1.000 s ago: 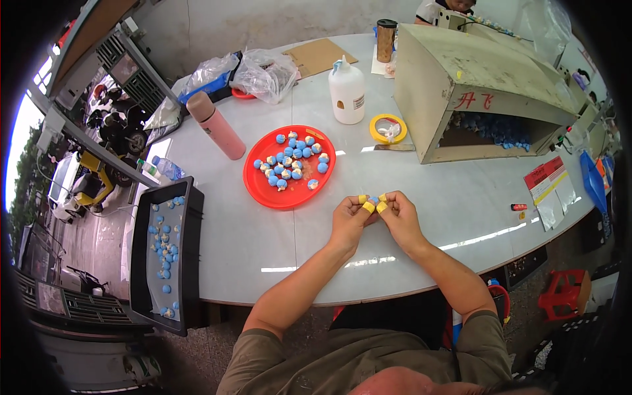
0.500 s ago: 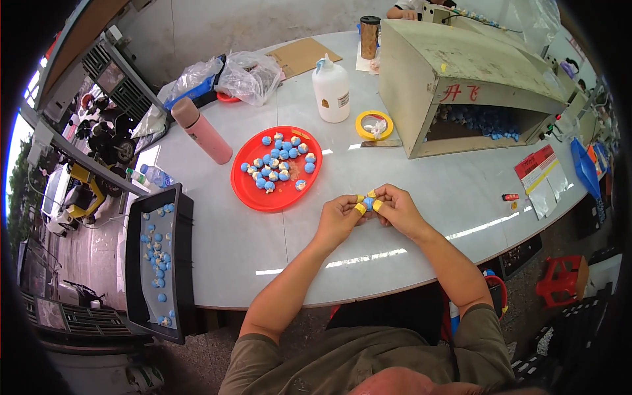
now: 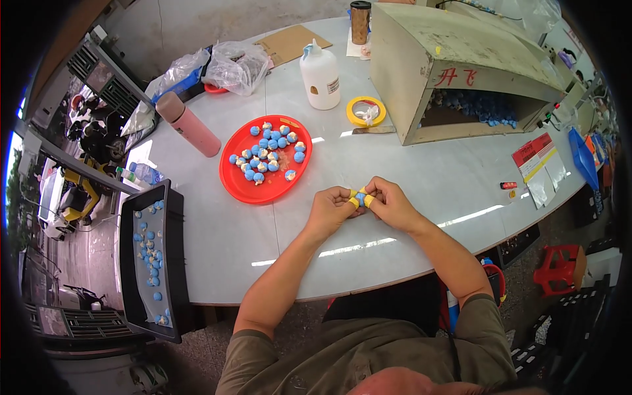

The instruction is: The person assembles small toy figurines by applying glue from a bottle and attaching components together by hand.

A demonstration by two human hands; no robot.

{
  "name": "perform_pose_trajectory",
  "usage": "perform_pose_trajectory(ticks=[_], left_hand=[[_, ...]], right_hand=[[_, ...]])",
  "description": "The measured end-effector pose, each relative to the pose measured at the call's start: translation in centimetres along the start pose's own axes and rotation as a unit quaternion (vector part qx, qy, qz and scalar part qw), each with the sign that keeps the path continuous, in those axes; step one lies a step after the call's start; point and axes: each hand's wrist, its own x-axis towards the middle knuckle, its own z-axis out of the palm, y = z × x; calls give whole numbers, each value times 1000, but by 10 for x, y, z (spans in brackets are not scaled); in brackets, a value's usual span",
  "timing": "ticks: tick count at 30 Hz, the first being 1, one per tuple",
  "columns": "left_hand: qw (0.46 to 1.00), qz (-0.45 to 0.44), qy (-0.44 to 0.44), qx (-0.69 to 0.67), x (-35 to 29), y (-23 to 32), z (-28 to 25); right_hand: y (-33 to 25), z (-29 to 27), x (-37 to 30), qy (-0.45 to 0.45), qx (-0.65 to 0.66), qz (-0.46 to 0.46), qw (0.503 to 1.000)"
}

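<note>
A small blue ball (image 3: pixel 360 199) is pinched between both hands above the grey table (image 3: pixel 316 270). My left hand (image 3: pixel 331 209) grips it from the left, and my right hand (image 3: pixel 390 205) from the right. Yellow tape wraps the thumb and finger tips of both hands. The fingers cover much of the ball, so its far side is hidden. Left of the hands, a round red tray (image 3: pixel 230 187) carries several similar blue balls with cream-coloured patches. More such balls lie in a long black tray (image 3: pixel 179 257) at the table's left edge.
Behind the red tray stand a pink flask (image 3: pixel 191 125) and a white squeeze bottle (image 3: pixel 321 79). A yellow tape roll (image 3: pixel 366 112) and a flat blade (image 3: pixel 374 130) lie before a large beige box (image 3: pixel 461 52) holding blue pieces. A small red cylinder (image 3: pixel 508 185) rests at right.
The table and everything on it have shifted slightly left and up in the picture. Both hands still pinch the blue ball, with the fingers a little closer around it.
</note>
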Motion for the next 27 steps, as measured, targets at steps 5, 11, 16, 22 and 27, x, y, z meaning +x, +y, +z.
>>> perform_pose_trajectory(ticks=[5, 11, 16, 22, 27], left_hand=[[1000, 5, 3, -7, 1, -3, -1], [1000, 5, 8, -6, 1, -2, -1], [1000, -9, 25, -13, 2, -1, 1], [1000, -4, 14, 0, 1, 0, -2], [1000, -9, -7, 0, 3, -3, -4]], right_hand=[[2, 4, -1, 9, 0, -23, 1000], [6, 6, 1, 23, -29, -42, 998], [2, 5, 1, 27, 1, -18, 999], [1, 0, 3, 12, -11, 0, 1000], [2, -1, 3, -11, -5, 13, 1000]])
